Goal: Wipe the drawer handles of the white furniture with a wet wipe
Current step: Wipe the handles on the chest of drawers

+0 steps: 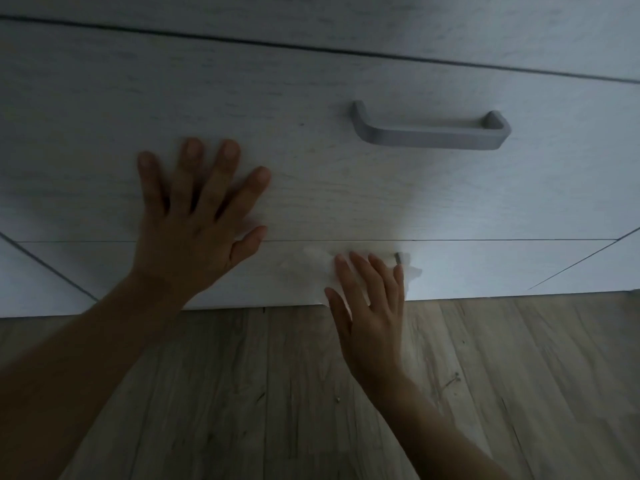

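White furniture with drawer fronts fills the upper view. A grey bar handle [431, 131] sits on the middle drawer [104, 116], untouched. My left hand [197, 216] lies flat with spread fingers on that drawer front, left of the handle. My right hand [370, 306] presses a white wet wipe [315, 261] over the bottom drawer's handle [398, 258]; only the handle's small grey right end shows past my fingers. The wipe pokes out to the left and right of the hand.
A wood-plank floor [485, 375] runs below the furniture. A small pin or screw [452, 381] and some specks lie on it to the right of my right forearm. The scene is dim.
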A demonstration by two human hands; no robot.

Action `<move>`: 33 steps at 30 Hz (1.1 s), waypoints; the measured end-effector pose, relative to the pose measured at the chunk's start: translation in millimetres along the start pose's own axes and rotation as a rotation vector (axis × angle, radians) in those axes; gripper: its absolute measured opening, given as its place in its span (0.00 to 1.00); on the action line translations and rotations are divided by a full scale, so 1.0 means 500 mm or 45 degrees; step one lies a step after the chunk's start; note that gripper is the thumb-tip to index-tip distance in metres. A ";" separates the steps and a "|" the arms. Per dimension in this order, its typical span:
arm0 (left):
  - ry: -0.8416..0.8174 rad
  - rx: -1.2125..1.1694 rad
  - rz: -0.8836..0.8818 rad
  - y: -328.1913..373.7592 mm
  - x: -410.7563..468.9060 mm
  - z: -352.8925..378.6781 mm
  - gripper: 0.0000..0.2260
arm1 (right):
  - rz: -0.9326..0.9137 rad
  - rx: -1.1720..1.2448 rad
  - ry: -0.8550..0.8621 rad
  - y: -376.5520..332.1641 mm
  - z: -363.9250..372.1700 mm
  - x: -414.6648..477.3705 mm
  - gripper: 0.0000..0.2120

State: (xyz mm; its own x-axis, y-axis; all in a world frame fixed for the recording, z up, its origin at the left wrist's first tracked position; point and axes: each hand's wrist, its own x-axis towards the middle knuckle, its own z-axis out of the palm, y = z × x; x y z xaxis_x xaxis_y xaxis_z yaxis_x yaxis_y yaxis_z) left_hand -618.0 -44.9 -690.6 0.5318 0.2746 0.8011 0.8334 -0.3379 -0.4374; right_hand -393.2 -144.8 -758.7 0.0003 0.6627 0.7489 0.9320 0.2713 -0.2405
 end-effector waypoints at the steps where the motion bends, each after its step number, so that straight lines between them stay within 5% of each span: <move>1: -0.002 -0.001 0.000 0.000 0.000 0.000 0.33 | -0.009 0.004 0.024 0.010 -0.004 0.002 0.15; 12: -0.005 -0.003 -0.008 0.003 -0.001 0.000 0.33 | 0.187 -0.173 0.269 0.059 -0.030 0.012 0.14; 19: 0.020 -0.009 -0.009 0.004 0.000 0.002 0.32 | -0.094 0.042 0.014 0.033 -0.003 -0.008 0.15; 26: 0.051 -0.059 -0.011 0.004 -0.002 -0.001 0.30 | -0.168 -0.475 -0.010 0.059 -0.038 -0.005 0.30; 33: 0.021 -0.105 -0.013 0.003 0.000 -0.004 0.30 | 0.019 -0.109 -0.034 0.035 -0.027 0.000 0.14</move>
State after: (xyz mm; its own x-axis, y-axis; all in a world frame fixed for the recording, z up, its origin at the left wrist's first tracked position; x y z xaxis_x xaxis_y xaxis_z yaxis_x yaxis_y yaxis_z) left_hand -617.1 -47.1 -690.6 0.5204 0.2636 0.8122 0.8230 -0.4085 -0.3947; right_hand -371.7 -149.5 -754.7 0.0055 0.6850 0.7286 0.9595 0.2015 -0.1967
